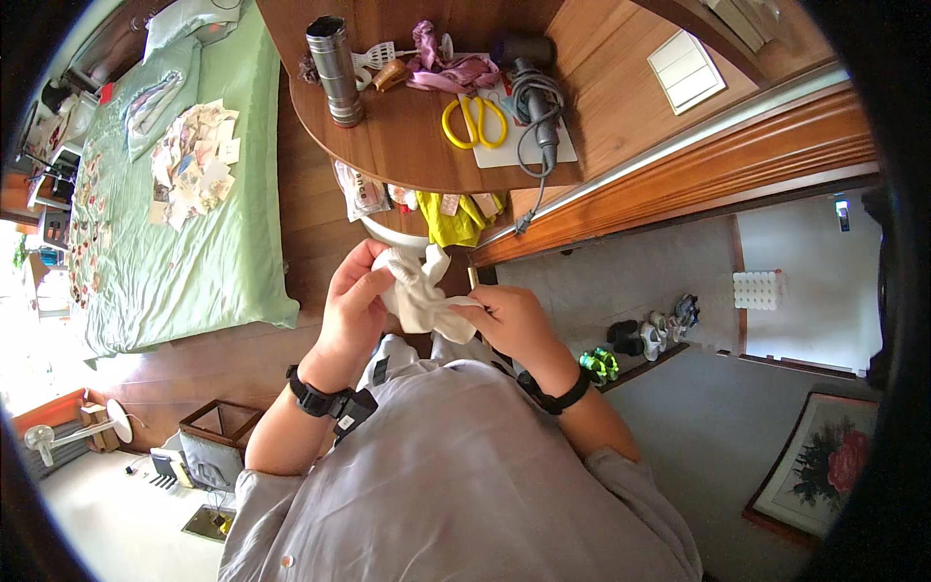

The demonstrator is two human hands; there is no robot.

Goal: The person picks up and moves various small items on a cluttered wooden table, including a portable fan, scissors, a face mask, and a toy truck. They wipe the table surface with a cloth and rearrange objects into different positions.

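Note:
A white cloth item (418,291), bunched up, hangs between my two hands in front of my body. My left hand (356,295) grips its upper left part between thumb and fingers. On the other side, my right hand (509,316) pinches a stretched end of it. Whether it is a sock or another small garment, I cannot tell. Just beyond it, a yellow cloth (454,218) lies on a lower shelf. Black straps with a small device circle my left wrist, and a black strap is on my right wrist.
The rounded wooden shelf (407,156) ahead holds yellow-handled scissors (474,124), a steel flask (336,73), a corded hair-styling tool (538,109) and a pink scarf (454,71). Papers (196,164) lie on the green bed (251,254) at left. Shoes (651,338) stand on the floor at right.

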